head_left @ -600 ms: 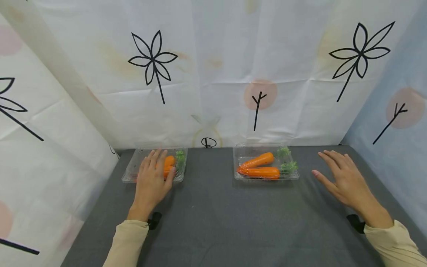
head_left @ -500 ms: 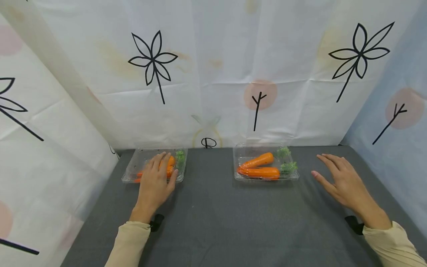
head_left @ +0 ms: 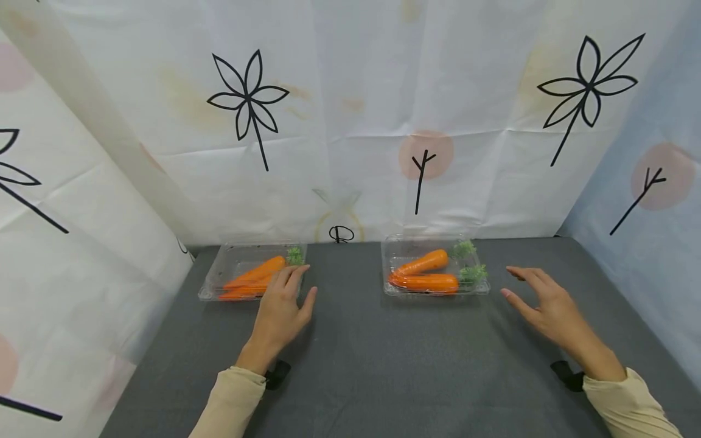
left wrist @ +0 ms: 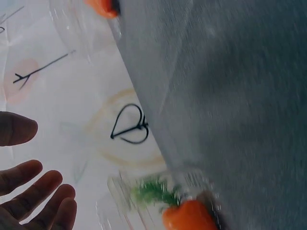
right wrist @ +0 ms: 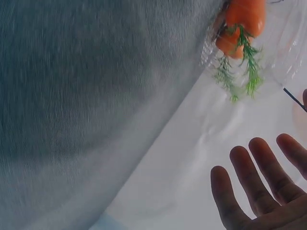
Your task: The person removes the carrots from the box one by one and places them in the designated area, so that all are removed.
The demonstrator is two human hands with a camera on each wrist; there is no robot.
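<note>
My left hand [head_left: 279,319] hovers at the right front corner of the left clear plastic box [head_left: 227,264], fingers spread and nothing held. Inside that box lie orange carrots [head_left: 256,274] with a green top [head_left: 294,255], partly hidden by the fingers. A second clear plastic box [head_left: 391,250], right of the middle, holds two carrots [head_left: 427,283] whose green tops [head_left: 473,274] point right. To the right of it is my right hand [head_left: 553,313], its fingers loosely extended and holding nothing. The right wrist view shows its spread fingers [right wrist: 261,175] apart from the box.
Both boxes stand at the back of a dark grey table [head_left: 394,365], close to a white cloth backdrop [head_left: 350,152] with leaf drawings. Cloth walls also rise on the left and right sides. A dark band [head_left: 276,374] is on each wrist.
My left hand has moved right and toward me, off from over the left box, so more of its carrots show. My right hand has shifted slightly left and toward me.
</note>
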